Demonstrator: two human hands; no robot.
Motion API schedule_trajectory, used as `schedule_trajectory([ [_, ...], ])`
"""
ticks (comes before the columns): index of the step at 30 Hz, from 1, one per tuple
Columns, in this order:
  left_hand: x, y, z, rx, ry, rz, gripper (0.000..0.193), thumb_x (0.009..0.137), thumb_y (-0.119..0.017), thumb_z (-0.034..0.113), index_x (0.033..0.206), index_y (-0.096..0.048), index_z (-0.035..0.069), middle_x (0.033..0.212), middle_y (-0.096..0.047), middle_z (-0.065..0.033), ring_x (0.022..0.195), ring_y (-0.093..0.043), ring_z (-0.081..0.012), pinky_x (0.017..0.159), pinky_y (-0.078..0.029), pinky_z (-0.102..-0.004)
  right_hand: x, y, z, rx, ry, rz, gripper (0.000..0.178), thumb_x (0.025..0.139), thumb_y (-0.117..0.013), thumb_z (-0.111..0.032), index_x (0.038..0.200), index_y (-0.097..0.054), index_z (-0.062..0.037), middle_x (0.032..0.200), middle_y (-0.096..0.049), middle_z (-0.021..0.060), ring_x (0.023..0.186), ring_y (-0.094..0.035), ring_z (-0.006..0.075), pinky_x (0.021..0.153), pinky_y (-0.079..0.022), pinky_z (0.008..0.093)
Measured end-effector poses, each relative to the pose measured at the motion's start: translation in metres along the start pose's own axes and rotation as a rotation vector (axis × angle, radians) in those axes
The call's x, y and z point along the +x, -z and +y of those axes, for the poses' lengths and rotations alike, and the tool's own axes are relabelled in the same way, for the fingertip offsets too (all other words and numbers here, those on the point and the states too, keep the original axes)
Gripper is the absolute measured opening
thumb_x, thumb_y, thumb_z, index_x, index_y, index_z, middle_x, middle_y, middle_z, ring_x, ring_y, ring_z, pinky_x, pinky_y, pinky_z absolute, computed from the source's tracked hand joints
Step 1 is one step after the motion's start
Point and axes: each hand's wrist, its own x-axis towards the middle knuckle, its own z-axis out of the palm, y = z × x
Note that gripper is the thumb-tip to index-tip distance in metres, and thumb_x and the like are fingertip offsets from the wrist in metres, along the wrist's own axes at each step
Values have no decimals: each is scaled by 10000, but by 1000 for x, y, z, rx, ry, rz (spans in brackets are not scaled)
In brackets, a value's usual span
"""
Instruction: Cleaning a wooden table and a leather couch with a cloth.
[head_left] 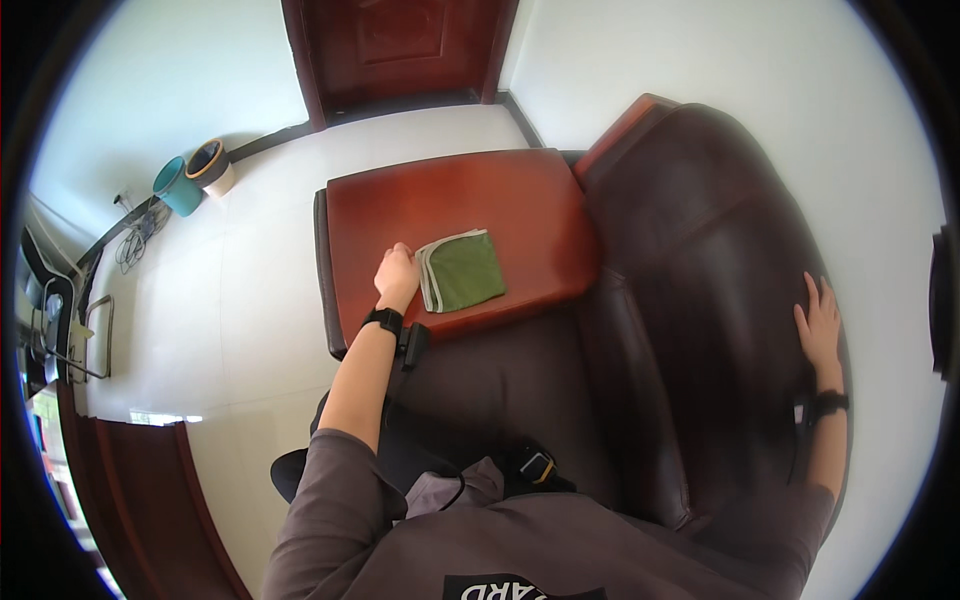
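Note:
A green cloth (466,272) with a pale trim lies folded on the reddish-brown wooden armrest top (450,190). Right beside its left edge is my left hand (398,272), closed, with the fingers curled in. Whether those fingers grip anything is hidden; the cloth's edge is very near them. My right hand (821,322) rests open, fingers spread, on the top of the dark brown leather sofa back (700,230) at the right. Each wrist wears a black band, and the left one also carries a small dark box.
The sofa's dark seat (500,390) lies below me, with a small black and yellow device (537,466) on it. A teal bin (178,188) and a beige bin (212,170) stand by the far-left wall near loose cables (140,238). A red-brown door (400,45) is beyond.

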Motion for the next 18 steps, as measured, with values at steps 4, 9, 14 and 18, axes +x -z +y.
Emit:
schedule_trajectory([
  [4,-19,27,-42,147,-94,287,213,775,-550,161,978,-558,97,1054,-533,-103,1010,-500,-302,788,-436,-438,26,22,-18,-49,-71,-206,543,863,-498,-295,1364,-321,-190,1368,-325,161,1252,-327,338,961,-338,486],
  [9,-44,37,-101,214,64,443,356,782,-517,141,1129,-473,73,1229,-454,-124,1141,-421,-306,884,-385,-453,81,53,-200,506,237,302,200,715,-567,-84,904,-625,-50,940,-622,140,896,-589,307,797,-471,400],
  [14,-58,33,-105,84,185,4,537,843,-446,208,1317,-301,2,1383,-309,-199,1267,-319,-353,1004,-320,-453,75,-43,-428,756,498,7,308,743,-543,-245,985,-625,-75,1016,-612,127,911,-590,297,771,-475,420],
  [18,-48,33,-101,92,128,70,561,849,-437,212,1316,-285,-58,1375,-295,-245,1263,-321,-366,1022,-306,-427,68,-89,-531,737,208,-279,566,838,-491,-411,1261,-430,-39,1318,-377,245,1215,-375,364,963,-341,473],
])
